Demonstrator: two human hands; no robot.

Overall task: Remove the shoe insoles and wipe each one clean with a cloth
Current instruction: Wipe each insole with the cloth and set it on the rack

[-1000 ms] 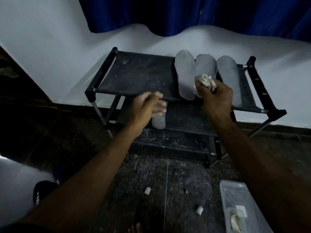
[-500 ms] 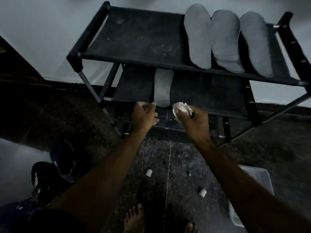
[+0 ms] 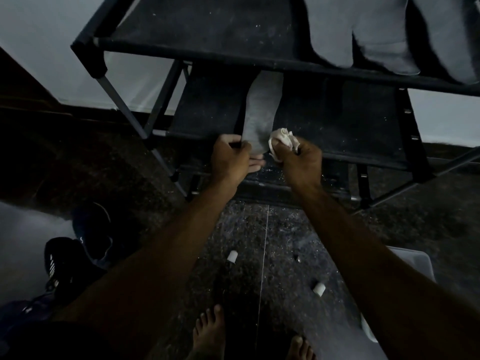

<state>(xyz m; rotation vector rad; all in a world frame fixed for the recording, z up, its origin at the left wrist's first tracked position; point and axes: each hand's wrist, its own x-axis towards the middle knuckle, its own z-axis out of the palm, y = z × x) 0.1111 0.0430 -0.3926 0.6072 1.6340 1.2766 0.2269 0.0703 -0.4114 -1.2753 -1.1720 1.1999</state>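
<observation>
One insole (image 3: 261, 113) on lower shelf (image 3: 337, 120): left hand (image 3: 230, 158) pinches heel, right hand (image 3: 298, 162) grips cloth (image 3: 281, 140). Next: pull out, wipe.

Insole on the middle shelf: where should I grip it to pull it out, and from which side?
Grip the near end of the insole, which overhangs the shelf's front edge, coming from the front. The top shelf covers its far end. The left hand already pinches that end; the right hand holds the cloth beside it.
</observation>
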